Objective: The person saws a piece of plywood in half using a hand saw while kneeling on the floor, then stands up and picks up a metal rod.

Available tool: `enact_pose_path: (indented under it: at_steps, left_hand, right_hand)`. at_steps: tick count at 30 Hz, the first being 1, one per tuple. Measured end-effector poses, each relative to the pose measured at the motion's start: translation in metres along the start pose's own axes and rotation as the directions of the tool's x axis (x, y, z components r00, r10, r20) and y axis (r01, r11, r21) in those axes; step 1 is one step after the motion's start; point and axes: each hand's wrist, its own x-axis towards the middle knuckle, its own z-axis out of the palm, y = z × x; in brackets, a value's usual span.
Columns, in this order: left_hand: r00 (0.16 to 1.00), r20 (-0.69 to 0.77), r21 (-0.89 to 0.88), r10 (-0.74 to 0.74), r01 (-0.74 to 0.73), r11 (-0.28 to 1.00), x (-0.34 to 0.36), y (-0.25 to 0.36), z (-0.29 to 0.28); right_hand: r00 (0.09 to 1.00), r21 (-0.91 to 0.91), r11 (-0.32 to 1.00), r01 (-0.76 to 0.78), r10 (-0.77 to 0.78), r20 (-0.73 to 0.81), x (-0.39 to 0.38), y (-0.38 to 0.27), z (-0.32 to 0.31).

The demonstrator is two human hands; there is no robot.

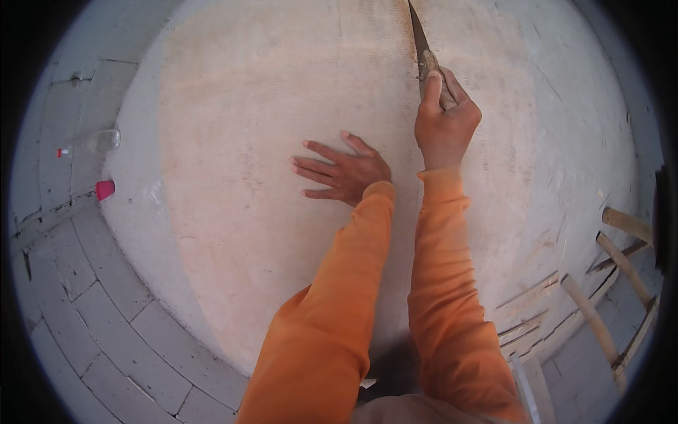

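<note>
Before me lies a large pale, flat board (233,127) with faint brown smudges. My left hand (342,169) rests palm down on it near the middle, fingers spread, holding nothing. Farther away and to the right, my right hand (448,124) grips the worn wooden handle of what looks like a handsaw (419,32). Its dark, tapering blade points away from me toward the top edge. Teeth cannot be made out. A thin brownish mark runs beside the blade on the board. Fingers partly cover the handle.
Grey paving blocks (116,346) surround the board. Left of it lie a clear plastic bottle (106,140) with a red cap and a pink cup-like thing (105,189). At the right stands a wooden frame of poles (592,318), beside thin wooden strips (526,325).
</note>
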Motion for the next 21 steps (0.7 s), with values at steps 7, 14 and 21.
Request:
enact_pose_path:
  at_steps: [7, 14, 21]
  left_hand:
    - [1.0, -0.02, 0.048, -0.013, 0.014, 0.999, 0.014, -0.021, 0.004]
    - [1.0, 0.009, -0.015, 0.004, -0.004, 1.0, 0.0, -0.002, -0.001]
    - [0.998, -0.061, 0.042, -0.011, 0.014, 0.999, 0.014, -0.022, 0.006]
  right_hand:
    - [0.999, -0.103, 0.995, -0.017, 0.021, 0.038, -0.135, -0.005, -0.077]
    - [0.997, -0.025, 0.996, 0.081, -0.08, 0.019, -0.007, 0.013, -0.007]
    - [0.994, -0.151, 0.983, 0.107, -0.106, 0.012, -0.159, 0.013, -0.086]
